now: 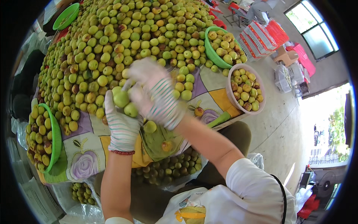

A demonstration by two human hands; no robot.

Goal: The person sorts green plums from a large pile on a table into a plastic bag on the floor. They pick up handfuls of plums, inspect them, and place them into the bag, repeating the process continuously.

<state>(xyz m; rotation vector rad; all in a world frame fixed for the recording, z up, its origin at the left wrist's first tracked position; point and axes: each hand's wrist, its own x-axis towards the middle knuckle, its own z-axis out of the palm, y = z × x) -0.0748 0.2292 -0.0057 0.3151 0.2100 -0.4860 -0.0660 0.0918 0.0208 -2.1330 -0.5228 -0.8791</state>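
Note:
My left hand (123, 127), in a striped knit glove with a red bead bracelet at the wrist, cups a few smooth green fruits (121, 98) that look like jujubes. My right hand (156, 89), gloved alike, is blurred by motion just beside and above it, at the near edge of the fruit pile (106, 57). Whether its fingers hold anything cannot be made out. A single green fruit (150, 126) lies by my left palm, and a browned one (167, 146) rests on the patterned cloth (84, 165) closer to me.
Green baskets of fruit stand at left (57, 140) and right (215, 57); a pink basket (263, 99) sits at the table's right corner. Below the edge, darker fruit (173, 168) fills a plastic-lined container. Stacked cartons (256, 39) are on the floor. Another green basket (65, 16) is far left.

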